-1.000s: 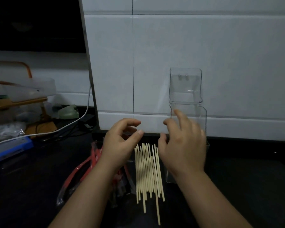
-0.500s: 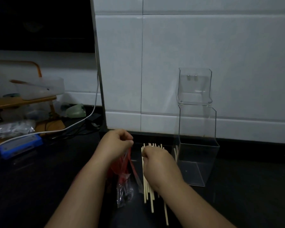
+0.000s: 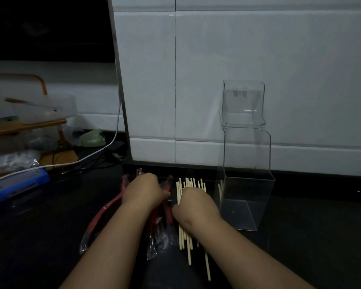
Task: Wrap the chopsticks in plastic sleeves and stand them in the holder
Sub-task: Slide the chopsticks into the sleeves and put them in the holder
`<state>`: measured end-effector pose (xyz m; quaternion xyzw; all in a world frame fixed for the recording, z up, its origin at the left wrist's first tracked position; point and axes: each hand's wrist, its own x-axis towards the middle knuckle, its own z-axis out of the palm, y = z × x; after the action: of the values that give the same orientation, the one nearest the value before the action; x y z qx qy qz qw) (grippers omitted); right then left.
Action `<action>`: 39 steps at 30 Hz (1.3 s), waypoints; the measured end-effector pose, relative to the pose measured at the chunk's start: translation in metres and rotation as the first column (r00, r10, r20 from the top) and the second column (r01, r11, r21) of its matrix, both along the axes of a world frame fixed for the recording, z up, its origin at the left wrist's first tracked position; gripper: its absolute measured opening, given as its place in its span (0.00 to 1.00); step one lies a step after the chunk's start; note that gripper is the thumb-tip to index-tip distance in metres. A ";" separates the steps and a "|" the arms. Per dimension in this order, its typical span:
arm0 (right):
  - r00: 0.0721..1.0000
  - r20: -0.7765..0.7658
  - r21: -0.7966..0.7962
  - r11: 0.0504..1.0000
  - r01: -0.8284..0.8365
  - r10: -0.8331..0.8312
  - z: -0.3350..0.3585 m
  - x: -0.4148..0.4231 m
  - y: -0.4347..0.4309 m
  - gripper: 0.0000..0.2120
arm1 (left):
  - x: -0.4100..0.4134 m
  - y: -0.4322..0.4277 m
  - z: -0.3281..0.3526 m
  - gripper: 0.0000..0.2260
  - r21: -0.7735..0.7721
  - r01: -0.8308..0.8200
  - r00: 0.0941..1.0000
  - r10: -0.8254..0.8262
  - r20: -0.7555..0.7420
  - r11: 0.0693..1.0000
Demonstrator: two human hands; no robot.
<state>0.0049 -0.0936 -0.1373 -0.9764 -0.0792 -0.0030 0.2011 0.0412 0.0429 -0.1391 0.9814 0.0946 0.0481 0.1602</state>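
A tall, square-cornered holder point(image 3: 248, 184) of clear rigid plastic stands on the dark counter point(image 3: 311, 226) against glossy white tiles point(image 3: 217, 59). Just left of the holder lies a loose row of thin, pale, bare chopsticks point(image 3: 183, 238). Left of those, farther from the holder, lie crinkly red-and-clear plastic sleeves point(image 3: 156, 236). The right hand point(image 3: 196, 203) rests knuckles-up on the chopsticks, and the left hand point(image 3: 143, 191) rests on the sleeves. The fingers of both hands are hidden, so I cannot tell whether either grips.
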 end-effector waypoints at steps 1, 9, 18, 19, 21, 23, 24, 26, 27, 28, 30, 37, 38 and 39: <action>1.000 0.002 -0.005 1.000 0.003 -0.003 -0.001 0.000 0.001 0.05 | 0.002 0.000 -0.003 0.17 0.003 -0.005 1.000 0.005 0.003 1.000; 0.994 0.107 -0.014 1.000 -0.023 0.025 -0.003 0.000 0.001 0.09 | 0.008 -0.002 -0.007 0.24 0.111 0.029 0.999 -0.031 0.014 0.993; 0.996 0.083 -0.048 0.999 0.020 -0.016 -0.003 0.000 -0.002 0.08 | 0.003 -0.012 -0.003 0.06 0.110 0.035 0.999 -0.038 0.020 0.993; 0.997 0.081 -0.045 0.999 0.022 -0.018 -0.003 0.000 -0.002 0.08 | 0.002 -0.013 -0.002 0.06 0.099 0.039 0.998 -0.043 0.036 0.994; 0.996 0.082 -0.022 0.999 0.030 -0.028 -0.001 -0.001 -0.003 0.08 | -0.001 -0.015 0.001 0.05 0.034 0.033 0.996 -0.035 0.082 0.999; 0.994 0.102 0.030 0.999 0.041 -0.044 0.004 -0.004 -0.005 0.09 | -0.006 -0.016 0.006 0.05 -0.102 0.019 0.989 -0.004 0.145 0.995; 0.990 0.132 0.052 0.998 0.038 -0.045 0.007 -0.005 -0.006 0.09 | -0.008 -0.016 0.009 0.05 -0.204 0.023 0.982 0.016 0.188 0.979; 0.975 0.219 0.090 0.996 0.011 -0.030 0.014 -0.010 -0.010 0.09 | -0.014 -0.017 0.015 0.04 -0.449 0.076 0.959 0.058 0.276 0.890; 0.967 0.255 0.117 0.993 -0.012 -0.018 0.018 -0.013 -0.012 0.09 | -0.017 -0.018 0.019 0.04 -0.559 0.124 0.947 0.071 0.314 0.820; 0.960 0.281 0.149 0.988 -0.039 -0.005 0.022 -0.016 -0.014 0.08 | -0.020 -0.019 0.022 0.03 -0.643 0.175 0.936 0.077 0.344 0.746; 0.942 0.335 0.189 0.977 -0.099 0.031 0.030 -0.024 -0.021 0.05 | -0.022 -0.020 0.028 0.01 -0.739 0.243 0.922 0.088 0.378 0.628; 0.780 0.620 0.350 0.858 -0.376 0.089 0.045 -0.041 -0.034 0.06 | -0.018 -0.013 0.026 0.12 -0.876 0.401 0.898 0.075 0.434 0.266; 0.749 0.657 0.363 0.836 -0.411 0.082 0.047 -0.041 -0.035 0.08 | -0.019 -0.014 0.027 0.12 -0.880 0.413 0.898 0.058 0.437 0.235; 0.719 0.691 0.366 0.822 -0.436 0.073 0.049 -0.042 -0.037 0.10 | -0.020 -0.015 0.028 0.11 -0.880 0.421 0.898 0.035 0.438 0.219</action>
<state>-0.0367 -0.1308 -0.0887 -0.8034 -0.2790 -0.3331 0.4071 0.0215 0.0279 -0.1114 0.6492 -0.0536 0.1407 0.7456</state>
